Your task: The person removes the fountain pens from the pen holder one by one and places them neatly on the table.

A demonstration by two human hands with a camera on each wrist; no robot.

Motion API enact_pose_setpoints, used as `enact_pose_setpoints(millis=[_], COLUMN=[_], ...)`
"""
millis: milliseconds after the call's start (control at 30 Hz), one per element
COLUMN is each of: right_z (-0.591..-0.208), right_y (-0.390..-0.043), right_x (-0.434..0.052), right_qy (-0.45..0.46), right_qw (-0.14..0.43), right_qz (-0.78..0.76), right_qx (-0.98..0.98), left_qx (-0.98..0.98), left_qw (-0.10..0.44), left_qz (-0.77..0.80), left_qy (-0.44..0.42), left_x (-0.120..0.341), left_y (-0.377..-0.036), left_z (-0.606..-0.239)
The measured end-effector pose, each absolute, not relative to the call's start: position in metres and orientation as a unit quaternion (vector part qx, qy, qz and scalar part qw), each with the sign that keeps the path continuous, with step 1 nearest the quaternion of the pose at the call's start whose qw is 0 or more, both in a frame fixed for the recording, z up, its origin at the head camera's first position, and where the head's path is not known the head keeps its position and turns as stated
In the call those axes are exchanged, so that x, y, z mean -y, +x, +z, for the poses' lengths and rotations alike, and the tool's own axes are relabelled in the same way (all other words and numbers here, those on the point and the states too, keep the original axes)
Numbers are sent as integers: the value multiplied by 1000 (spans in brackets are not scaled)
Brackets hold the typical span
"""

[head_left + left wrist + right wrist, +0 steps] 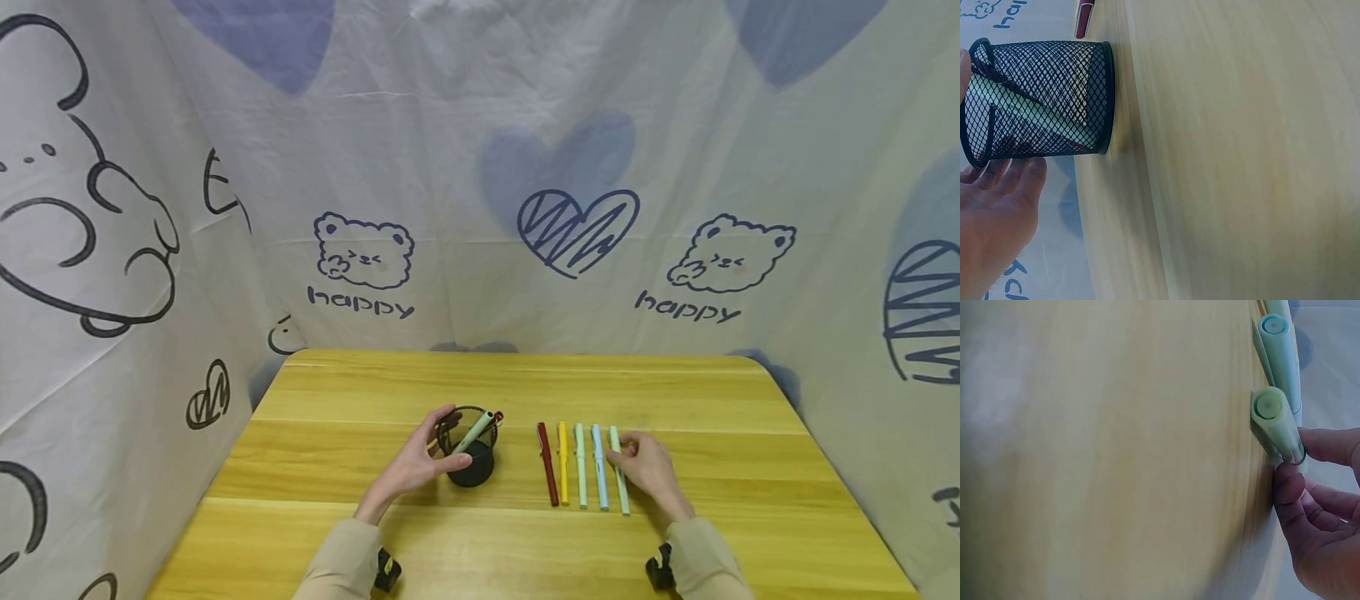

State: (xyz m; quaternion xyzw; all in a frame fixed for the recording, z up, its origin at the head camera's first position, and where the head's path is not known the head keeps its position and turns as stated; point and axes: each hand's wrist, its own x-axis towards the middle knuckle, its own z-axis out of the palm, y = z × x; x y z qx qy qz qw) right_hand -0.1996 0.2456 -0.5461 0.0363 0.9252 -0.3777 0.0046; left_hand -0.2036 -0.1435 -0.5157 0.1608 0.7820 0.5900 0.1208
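On the near half of the desk [315,533], the right hand [648,467] pinches the pale green pen [618,471], rightmost of five lying side by side. The left hand [416,462], fingers relaxed, touches the mesh pen cup [468,454], which holds two pens.

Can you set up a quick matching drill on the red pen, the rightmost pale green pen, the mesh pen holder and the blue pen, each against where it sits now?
Things:
1. red pen
2. rightmost pale green pen
3. black mesh pen holder
4. blue pen

Places:
A. pinched by the right hand
B. beside the left hand, pens inside
C. left end of the row on the table
D. second from the right in the row

Pairs: 1-C, 2-A, 3-B, 4-D
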Motion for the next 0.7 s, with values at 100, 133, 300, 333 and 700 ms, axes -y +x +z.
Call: enact_pose_setpoints(millis=[100,133,300,333,700], right_z=[-546,-546,-546,-546,-547], right_y=[-200,-200,-199,-199,-199], right_x=[-246,-246,-245,-245,-245], right_qy=[38,38,42,42,40], right_qw=[1,0,3,4,5], right_qz=[-378,-378,-382,-382,-381], right_qx=[-925,-925,-923,-923,-924], left_qx=[-782,-783,-784,-784,-784], left_qw=[120,120,118,118,118], left_qz=[590,589,588,588,587], left_qy=[161,161,161,161,163], left_x=[143,143,143,144,144], left_y=[-204,-204,-203,-203,-204], left_z=[-516,-516,-515,-515,-515])
